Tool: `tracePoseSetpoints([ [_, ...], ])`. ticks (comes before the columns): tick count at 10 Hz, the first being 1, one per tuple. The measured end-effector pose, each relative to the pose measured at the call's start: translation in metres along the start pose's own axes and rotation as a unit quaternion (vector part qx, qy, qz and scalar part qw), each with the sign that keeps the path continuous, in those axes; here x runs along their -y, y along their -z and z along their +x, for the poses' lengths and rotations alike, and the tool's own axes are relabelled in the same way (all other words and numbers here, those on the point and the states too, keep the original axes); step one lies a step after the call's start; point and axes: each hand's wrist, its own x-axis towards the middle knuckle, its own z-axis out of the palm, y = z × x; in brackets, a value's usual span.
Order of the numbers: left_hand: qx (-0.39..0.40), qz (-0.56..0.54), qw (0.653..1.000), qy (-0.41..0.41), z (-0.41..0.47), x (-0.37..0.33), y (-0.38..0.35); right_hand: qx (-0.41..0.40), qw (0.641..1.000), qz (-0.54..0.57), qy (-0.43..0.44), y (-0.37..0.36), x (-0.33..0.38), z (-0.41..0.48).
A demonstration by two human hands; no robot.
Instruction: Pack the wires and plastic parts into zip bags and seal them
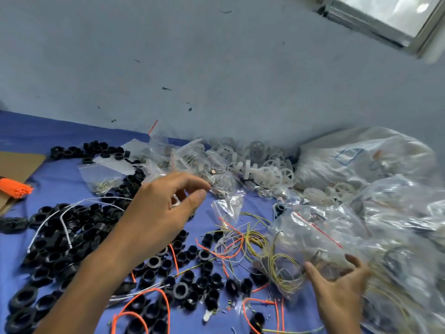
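Right grip (337,292) rested released on the bag (320,237), likely limp and slippery; pinch its rim. Left grip (166,208): couldn't tell.

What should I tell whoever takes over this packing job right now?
Left hand: hovers by the small bags, fingers loosely curled, nothing plainly held.
Right hand: fingers spread against the big bag, which is blurred; yellow wires show there.
Things: black rings loose on the cloth at left; white wheels by the wall; wires loose in the middle.
Done: some small bags hold parts; whether they are sealed cannot be told.
Left: bag the loose rings, wheels and wires, then seal.
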Motion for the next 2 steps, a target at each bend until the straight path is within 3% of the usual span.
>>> tracePoseSetpoints([
  [1, 0.006, 0.007, 1.000, 0.005, -0.002, -0.002, -0.002, 0.086, 0.967, -0.067, 0.230, -0.002, 0.009, -0.017],
  [2, 0.018, -0.009, 1.000, 0.000, -0.007, -0.008, -0.003, 0.234, 0.929, -0.121, 0.261, -0.015, 0.012, -0.021],
])
